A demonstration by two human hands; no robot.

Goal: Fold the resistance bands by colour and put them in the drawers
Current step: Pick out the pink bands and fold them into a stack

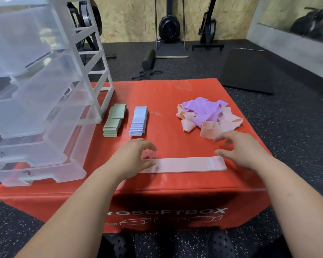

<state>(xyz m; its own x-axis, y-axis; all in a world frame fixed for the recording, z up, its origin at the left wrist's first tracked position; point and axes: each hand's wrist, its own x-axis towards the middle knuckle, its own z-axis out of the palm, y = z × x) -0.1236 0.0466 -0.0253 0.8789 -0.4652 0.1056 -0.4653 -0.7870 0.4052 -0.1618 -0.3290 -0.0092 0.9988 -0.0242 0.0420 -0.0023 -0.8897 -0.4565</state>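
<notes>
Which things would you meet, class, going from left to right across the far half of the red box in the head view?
Clear plastic drawer unit → stack of folded green bands → stack of folded blue bands → loose pile of purple and peach bands.

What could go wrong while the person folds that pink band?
The pink band lies flat near the front edge of the red box, so a loose fold might slip off. The green stack looks uneven beside the drawers and could topple if bumped. Purple and peach bands are tangled in one pile, so colours could get mixed.
</notes>
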